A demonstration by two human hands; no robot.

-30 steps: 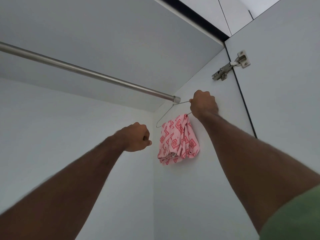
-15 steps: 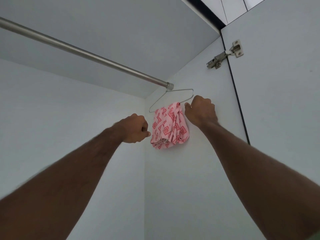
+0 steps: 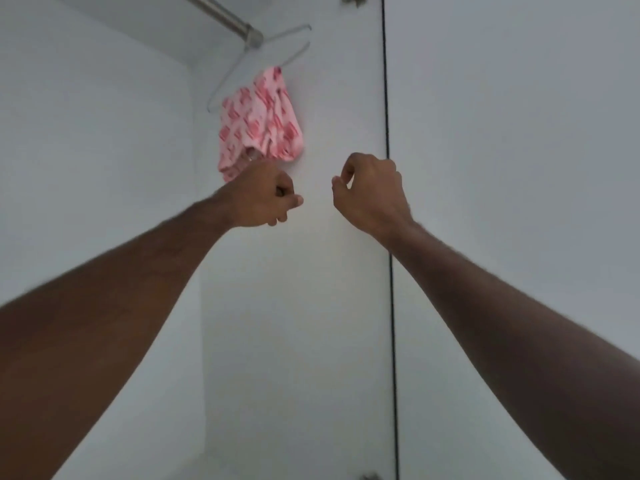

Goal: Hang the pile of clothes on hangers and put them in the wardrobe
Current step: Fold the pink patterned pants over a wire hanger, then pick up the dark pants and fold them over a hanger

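A pink garment with a red pattern (image 3: 259, 123) hangs bunched on a thin wire hanger (image 3: 294, 55). The hanger is hooked at the right end of the metal rail (image 3: 221, 12), close to the wardrobe's side wall. My left hand (image 3: 263, 195) is a closed fist holding nothing, just below the garment's lower edge and overlapping it in view. My right hand (image 3: 370, 192) is to the right of the left, fingers loosely curled and holding nothing, apart from both hanger and garment.
The wardrobe's white side wall (image 3: 329, 306) runs down the middle. The open door (image 3: 519, 168) fills the right side behind a dark gap. A hinge (image 3: 370, 477) shows at the bottom edge. The back wall (image 3: 86, 150) is on the left.
My right hand has let go of the hanger and dropped below it. The view has tilted down, so the rail and hanger sit higher in the frame. My left fist stays curled.
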